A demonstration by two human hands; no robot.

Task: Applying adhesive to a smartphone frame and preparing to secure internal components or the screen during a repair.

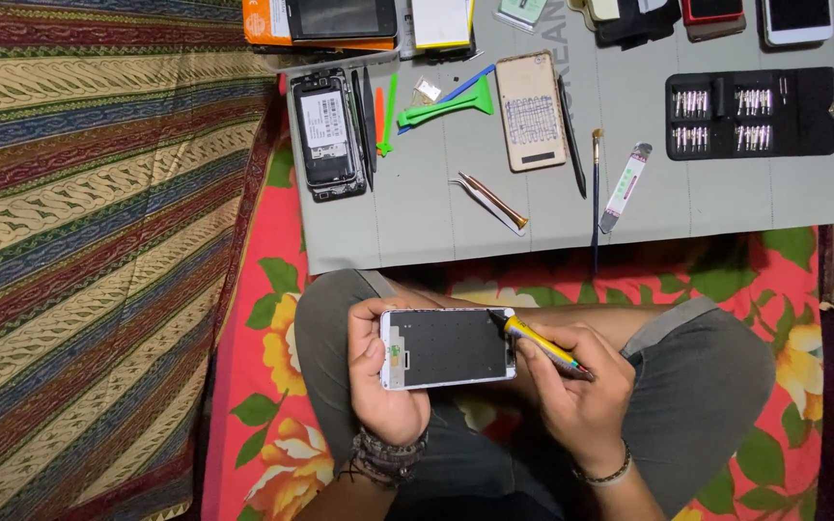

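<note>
While left hand cradles phone, right hand angles screwdriver

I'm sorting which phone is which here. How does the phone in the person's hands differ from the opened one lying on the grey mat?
The white phone is held above the lap by the left hand, lying sideways, while the right hand puts a yellow screwdriver to its top corner. The black phone lies untouched on the grey mat, standing lengthwise. The white phone shows a plain dark panel in a white frame; the black phone shows a white label. Both have their backs off.
</note>
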